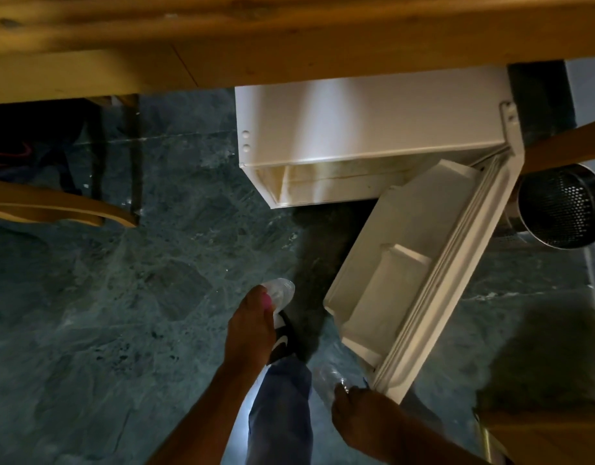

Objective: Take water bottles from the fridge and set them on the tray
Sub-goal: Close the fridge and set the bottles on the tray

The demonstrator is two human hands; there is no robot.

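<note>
Left hand point(252, 325) grips a clear bottle point(281, 292); right hand point(366, 417) clasps a second bottle point(328, 380), beside the open fridge door point(420, 263).

Wooden table point(289, 35) above; mesh bin point(563, 209) on marble floor point(121, 313).

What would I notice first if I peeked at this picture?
Probably the small white fridge under the wooden counter, with its door swung wide open to the right. Next, low in the middle, the left hand and right hand each hold a clear water bottle, one and another, above a dark marble floor.
</note>
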